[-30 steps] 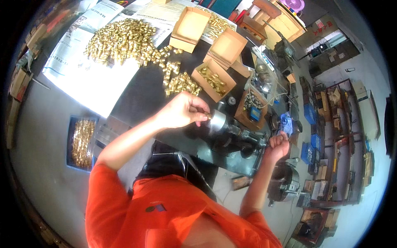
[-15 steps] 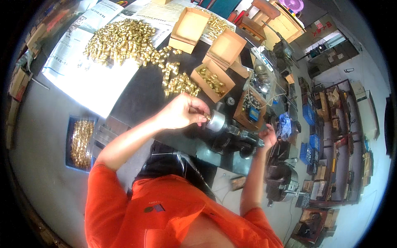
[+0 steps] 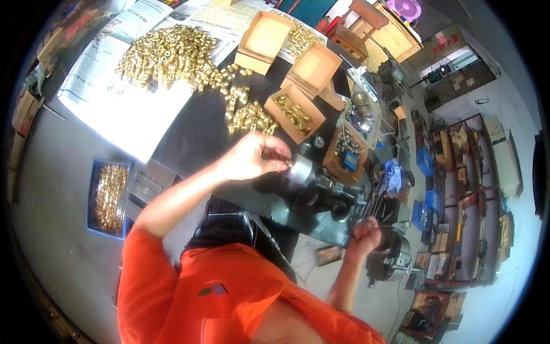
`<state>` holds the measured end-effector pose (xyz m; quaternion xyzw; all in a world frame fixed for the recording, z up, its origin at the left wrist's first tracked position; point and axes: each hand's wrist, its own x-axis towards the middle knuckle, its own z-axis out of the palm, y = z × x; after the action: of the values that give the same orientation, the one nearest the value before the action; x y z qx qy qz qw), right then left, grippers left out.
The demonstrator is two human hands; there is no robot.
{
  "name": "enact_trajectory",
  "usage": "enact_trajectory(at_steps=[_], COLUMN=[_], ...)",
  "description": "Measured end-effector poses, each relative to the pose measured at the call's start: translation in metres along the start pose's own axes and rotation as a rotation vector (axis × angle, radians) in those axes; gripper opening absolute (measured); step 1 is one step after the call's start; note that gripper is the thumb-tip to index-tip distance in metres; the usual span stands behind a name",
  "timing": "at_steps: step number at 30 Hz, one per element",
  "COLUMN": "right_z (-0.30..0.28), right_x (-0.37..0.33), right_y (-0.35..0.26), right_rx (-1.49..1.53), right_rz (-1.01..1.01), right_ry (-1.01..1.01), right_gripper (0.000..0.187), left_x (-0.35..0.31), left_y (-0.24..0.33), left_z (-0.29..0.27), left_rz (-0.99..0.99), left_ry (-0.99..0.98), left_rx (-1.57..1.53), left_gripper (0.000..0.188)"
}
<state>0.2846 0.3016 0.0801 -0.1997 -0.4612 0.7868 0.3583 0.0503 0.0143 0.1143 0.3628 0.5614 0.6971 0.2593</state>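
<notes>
My left hand (image 3: pixel 259 156) pinches a small brass fitting (image 3: pixel 290 164) at the face of a silver round chuck (image 3: pixel 300 168). The fingers cover most of that fitting. The chuck belongs to a dark bench machine (image 3: pixel 321 192) on the table edge. At the machine's right end my right hand (image 3: pixel 365 234) is closed in a fist beside its dark levers; what it grips is hidden. Beyond the left hand lie loose brass fittings (image 3: pixel 252 118) and an open cardboard box (image 3: pixel 295 113) with several brass pieces in it.
A large heap of brass fittings (image 3: pixel 166 57) lies on newspaper (image 3: pixel 123 120). Two more cardboard boxes (image 3: pixel 264 37) stand behind. A blue bin of brass parts (image 3: pixel 91 200) sits low at left. Right of the machine are a parts box (image 3: pixel 338 162), a blue cloth (image 3: pixel 392 178) and shelving (image 3: pixel 472 229).
My right hand has come down toward me, from the machine's right end to lower beside it, and is now curled into a fist. My left hand stays at the chuck.
</notes>
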Motion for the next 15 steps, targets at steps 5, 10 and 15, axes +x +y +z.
enact_trajectory(at_steps=[5, 10, 15], right_z=[0.042, 0.055, 0.052], right_x=[0.039, 0.073, 0.065], right_y=[-0.024, -0.013, -0.012], right_rx=[0.0, 0.022, 0.053], right_rz=[-0.161, -0.185, -0.238], right_ry=[-0.042, 0.052, 0.056], right_gripper=[0.016, 0.014, 0.015], left_x=[0.001, 0.003, 0.003], left_y=[0.001, -0.001, -0.006], left_z=[0.004, 0.009, 0.009], left_rz=[0.018, 0.032, -0.01], left_ry=[0.018, 0.023, 0.049], left_rx=[0.041, 0.028, -0.053], left_gripper=[0.016, 0.011, 0.008])
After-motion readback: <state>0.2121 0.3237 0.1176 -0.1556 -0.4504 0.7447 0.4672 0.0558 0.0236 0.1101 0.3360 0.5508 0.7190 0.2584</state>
